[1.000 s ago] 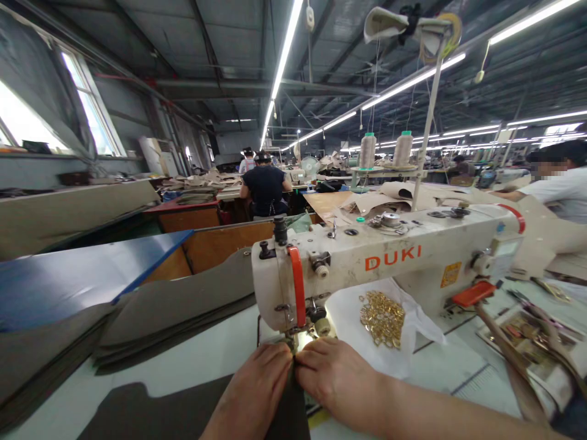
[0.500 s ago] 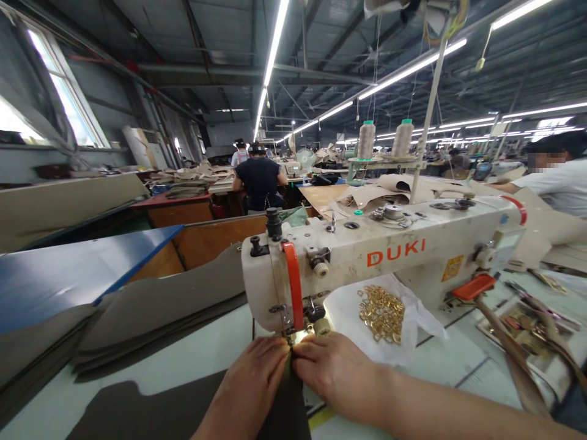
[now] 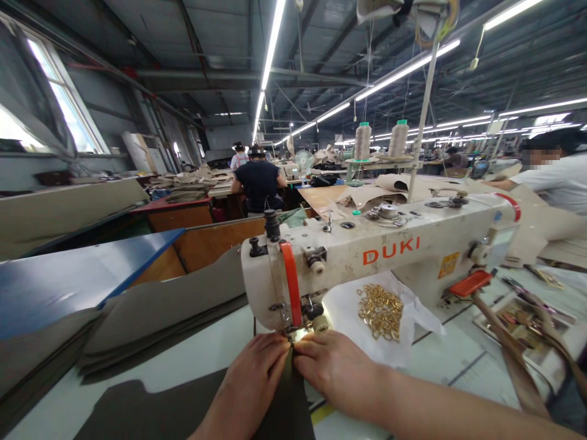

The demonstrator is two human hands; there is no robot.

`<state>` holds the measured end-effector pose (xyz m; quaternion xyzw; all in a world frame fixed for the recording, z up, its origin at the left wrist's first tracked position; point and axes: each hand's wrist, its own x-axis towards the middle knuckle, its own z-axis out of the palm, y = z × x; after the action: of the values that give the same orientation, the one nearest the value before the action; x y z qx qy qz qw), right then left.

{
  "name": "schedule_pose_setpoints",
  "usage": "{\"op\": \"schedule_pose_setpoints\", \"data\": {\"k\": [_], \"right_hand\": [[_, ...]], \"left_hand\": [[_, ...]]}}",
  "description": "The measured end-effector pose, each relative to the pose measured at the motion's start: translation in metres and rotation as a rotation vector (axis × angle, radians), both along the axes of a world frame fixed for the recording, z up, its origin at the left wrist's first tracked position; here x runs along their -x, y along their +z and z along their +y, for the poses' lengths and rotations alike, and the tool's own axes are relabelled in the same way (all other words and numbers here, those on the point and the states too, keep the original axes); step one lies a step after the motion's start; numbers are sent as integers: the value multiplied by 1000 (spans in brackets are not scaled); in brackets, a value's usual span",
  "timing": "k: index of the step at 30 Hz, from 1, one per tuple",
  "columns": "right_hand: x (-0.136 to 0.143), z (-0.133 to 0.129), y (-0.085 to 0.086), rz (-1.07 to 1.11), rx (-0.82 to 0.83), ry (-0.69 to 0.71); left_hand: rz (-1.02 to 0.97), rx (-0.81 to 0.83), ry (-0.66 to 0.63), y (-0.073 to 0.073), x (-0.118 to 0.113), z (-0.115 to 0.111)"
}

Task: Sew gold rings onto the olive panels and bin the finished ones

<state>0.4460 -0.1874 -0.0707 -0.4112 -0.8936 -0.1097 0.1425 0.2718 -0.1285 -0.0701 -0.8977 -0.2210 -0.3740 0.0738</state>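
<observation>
Under the head of the sewing machine [image 3: 380, 244], the left hand [image 3: 252, 376] and right hand [image 3: 337, 370] meet at the narrow far end of a dark piece of material [image 3: 183, 400], fingers bunched and pinching its edges, though the tips are partly hidden. That end points to 12 o'clock, at the needle area; from it the visible strip between the hands runs down to 6 o'clock, while the rest spreads beyond the left forearm toward 8 o'clock. The forearm covers part of the outline, so its full long axis cannot be told. Gold-coloured rings [image 3: 380, 310] lie on a white sheet [image 3: 342, 299] at 2 o'clock from the hands; stacked dark panels [image 3: 160, 311] lie at 10 o'clock.
</observation>
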Motion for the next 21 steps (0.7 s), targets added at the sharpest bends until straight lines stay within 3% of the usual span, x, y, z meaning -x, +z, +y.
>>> {"op": "schedule_pose_setpoints", "data": {"k": [8, 13, 21], "right_hand": [[0, -9, -2, 39, -50, 40], [-2, -11, -1, 30, -36, 100], [-3, -9, 2, 22, -9, 115]], "left_hand": [[80, 86, 53, -4, 9, -8], [199, 2, 131, -13, 19, -13], [292, -96, 120, -22, 24, -7]]}}
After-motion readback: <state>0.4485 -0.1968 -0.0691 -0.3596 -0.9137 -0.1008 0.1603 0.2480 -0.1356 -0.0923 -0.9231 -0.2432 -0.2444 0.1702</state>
